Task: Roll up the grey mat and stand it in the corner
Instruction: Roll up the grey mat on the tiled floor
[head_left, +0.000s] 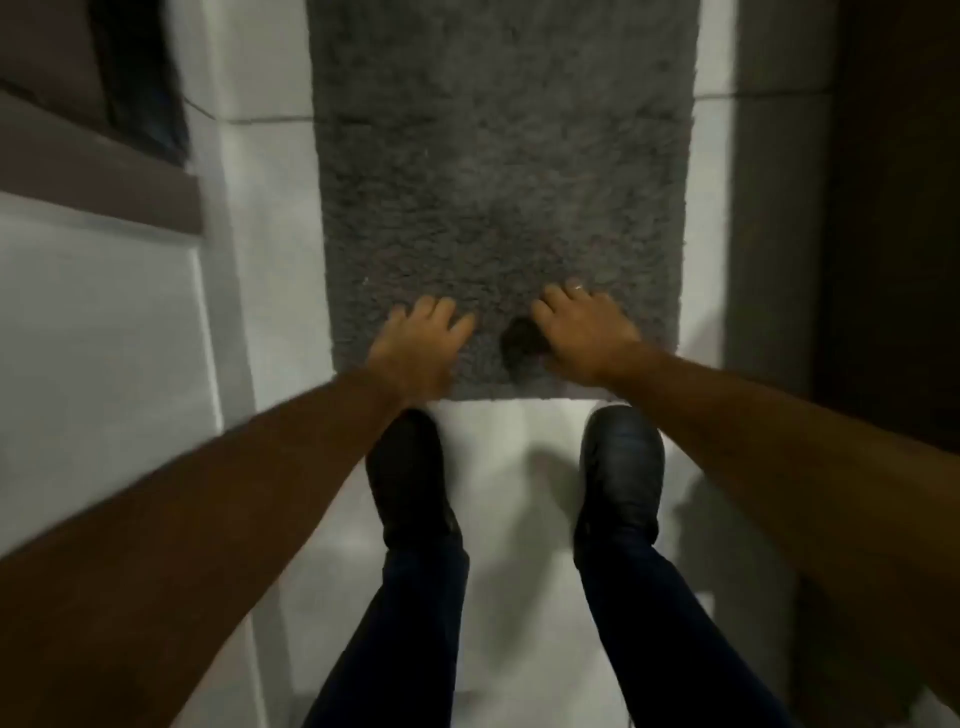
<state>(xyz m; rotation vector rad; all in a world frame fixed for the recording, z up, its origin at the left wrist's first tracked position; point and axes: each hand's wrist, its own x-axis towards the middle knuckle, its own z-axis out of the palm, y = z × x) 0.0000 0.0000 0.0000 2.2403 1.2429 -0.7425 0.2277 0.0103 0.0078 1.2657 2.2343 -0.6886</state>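
Observation:
The grey shaggy mat (498, 171) lies flat on the white tiled floor and runs away from me up the middle of the view. Its near edge is just beyond my two dark shoes. My left hand (418, 343) rests palm down on the mat near its near left corner, fingers spread. My right hand (584, 335) presses on the mat beside it, fingers apart, with a ring on one finger. A dark shadowed spot lies between the two hands. Neither hand has the mat gripped.
A white panelled wall with a brown ledge (98, 171) rises on the left. A dark brown door or cabinet (893, 208) stands on the right. White floor tiles (519, 447) show around the mat and under my dark shoes (621, 467).

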